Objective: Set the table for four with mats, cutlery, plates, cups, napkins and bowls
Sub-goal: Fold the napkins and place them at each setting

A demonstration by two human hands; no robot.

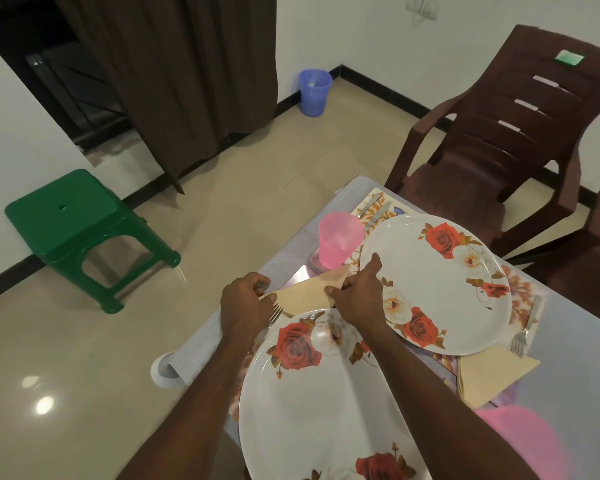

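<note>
A cream napkin (305, 289) lies folded in a triangle on the table's left edge, between two white plates with red roses. My left hand (248, 303) pinches its left corner and my right hand (359, 292) presses its right side, forefinger stretched toward the far plate (440, 271). The near plate (319, 393) sits under my right forearm. A fork (275, 313) pokes out beside my left hand. A pink cup (340, 239) stands just beyond the napkin. Another fork (525, 327) and a second cream napkin (492, 374) lie to the right of the far plate. Floral mats (374, 209) show under the plates.
Cutlery (373, 211) lies at the far mat's top corner. A blurred pink cup (523, 441) is at the bottom right. Brown plastic chairs (499, 133) stand at the table's far side. A green stool (84, 230) and a blue bin (314, 91) are on the floor.
</note>
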